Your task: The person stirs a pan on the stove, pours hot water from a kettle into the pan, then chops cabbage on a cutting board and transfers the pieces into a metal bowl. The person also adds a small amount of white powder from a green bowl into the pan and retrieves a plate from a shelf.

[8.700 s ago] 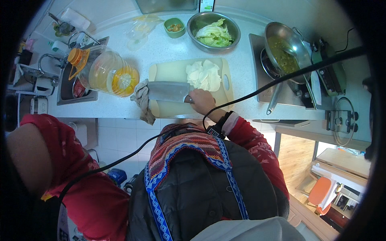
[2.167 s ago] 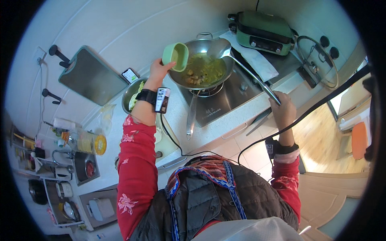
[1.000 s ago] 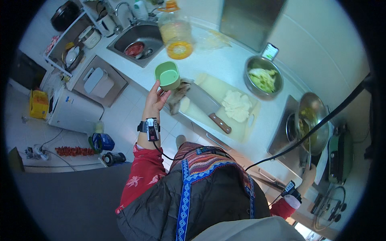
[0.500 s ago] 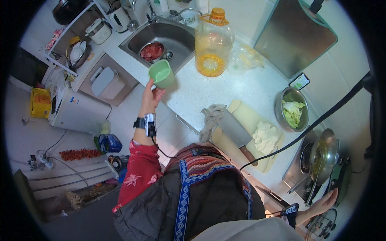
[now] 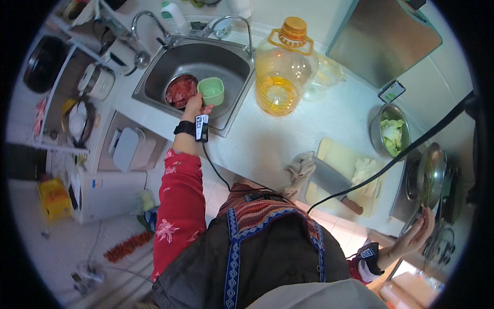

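At the near right, the right hand point(image 5: 414, 236) is loosely open beside the pan point(image 5: 431, 177). Farther left, the left hand point(image 5: 195, 107) grips the green bowl point(image 5: 211, 92) over the sink point(image 5: 237, 77), just right of the red meat point(image 5: 181, 91); a faucet point(image 5: 168, 41) stands beyond.

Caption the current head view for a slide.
Left hand holding a small green bowl over the sink, beside red meat; right hand open near the wok.
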### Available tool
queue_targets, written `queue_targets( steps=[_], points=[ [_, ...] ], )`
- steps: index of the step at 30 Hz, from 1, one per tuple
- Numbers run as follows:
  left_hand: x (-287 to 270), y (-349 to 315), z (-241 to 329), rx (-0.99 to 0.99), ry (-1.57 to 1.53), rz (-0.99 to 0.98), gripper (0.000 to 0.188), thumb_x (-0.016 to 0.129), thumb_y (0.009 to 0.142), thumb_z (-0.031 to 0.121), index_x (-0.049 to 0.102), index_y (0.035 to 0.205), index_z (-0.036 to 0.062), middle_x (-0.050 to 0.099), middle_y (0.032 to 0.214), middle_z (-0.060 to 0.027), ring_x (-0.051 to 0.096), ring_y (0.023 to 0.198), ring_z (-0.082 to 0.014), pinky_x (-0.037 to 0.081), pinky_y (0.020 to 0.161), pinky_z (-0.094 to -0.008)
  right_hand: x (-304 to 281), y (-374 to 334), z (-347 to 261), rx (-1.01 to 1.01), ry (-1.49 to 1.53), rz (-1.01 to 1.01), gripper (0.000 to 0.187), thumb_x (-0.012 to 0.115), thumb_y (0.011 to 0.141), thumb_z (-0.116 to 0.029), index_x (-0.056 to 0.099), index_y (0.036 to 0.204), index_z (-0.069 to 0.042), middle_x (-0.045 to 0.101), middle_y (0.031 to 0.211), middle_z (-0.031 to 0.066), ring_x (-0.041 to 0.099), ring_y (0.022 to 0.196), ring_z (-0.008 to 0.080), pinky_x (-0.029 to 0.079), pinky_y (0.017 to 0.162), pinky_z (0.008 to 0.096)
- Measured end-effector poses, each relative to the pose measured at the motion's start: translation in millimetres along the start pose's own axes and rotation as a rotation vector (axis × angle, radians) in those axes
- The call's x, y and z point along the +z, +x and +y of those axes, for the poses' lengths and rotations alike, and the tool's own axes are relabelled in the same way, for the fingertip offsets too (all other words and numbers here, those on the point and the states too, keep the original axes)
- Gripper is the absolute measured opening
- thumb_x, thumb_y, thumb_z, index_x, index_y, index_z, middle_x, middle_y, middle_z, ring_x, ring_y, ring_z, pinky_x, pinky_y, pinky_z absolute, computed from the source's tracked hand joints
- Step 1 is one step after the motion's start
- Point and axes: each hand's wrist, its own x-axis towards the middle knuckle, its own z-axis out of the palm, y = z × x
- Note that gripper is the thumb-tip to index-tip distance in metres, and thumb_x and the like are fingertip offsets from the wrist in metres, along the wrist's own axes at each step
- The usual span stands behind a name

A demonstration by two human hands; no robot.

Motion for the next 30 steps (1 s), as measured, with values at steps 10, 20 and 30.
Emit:
queue_targets(
  steps=[10, 20, 30],
  points=[
    [-49, 229, -73, -0.437, -0.342, -0.395, 0.024, 0.048, 0.086, 0.02, 0.055, 0.106, 0.0078, 0.058, 0.104, -0.0148, 0.054, 0.095, -0.0341, 0.048, 0.081, -0.0557, 59, -33, -131, 0.194, -0.319, -0.234, 0.018, 0.053, 0.08, -0.001, 0.058, 0.097, 0.003, 0.055, 0.105, 0.0156, 0.053, 0.1, 0.0276, 0.04, 0.088, 0.0338],
    [-21, 200, -86, -0.285, -0.249, -0.184, 0.025, 0.043, 0.089, 0.017, 0.051, 0.11, 0.0052, 0.048, 0.104, -0.0117, 0.048, 0.089, -0.0253, 0.039, 0.077, -0.0483, 73, -70, -110, 0.564, -0.249, -0.257, 0.012, 0.056, 0.078, -0.005, 0.06, 0.088, -0.001, 0.057, 0.092, 0.0139, 0.056, 0.087, 0.0278, 0.045, 0.076, 0.0326],
    [-15, 68, -22, 0.017, -0.381, -0.174, 0.012, 0.049, 0.088, 0.015, 0.055, 0.093, 0.0075, 0.047, 0.067, 0.0023, 0.041, 0.055, -0.0093, 0.038, 0.052, -0.0243, 75, -105, 37, 0.4, -0.194, -0.505, 0.02, 0.061, 0.069, -0.011, 0.061, 0.087, -0.002, 0.059, 0.086, 0.0136, 0.057, 0.084, 0.0296, 0.046, 0.076, 0.0372]
  ],
)
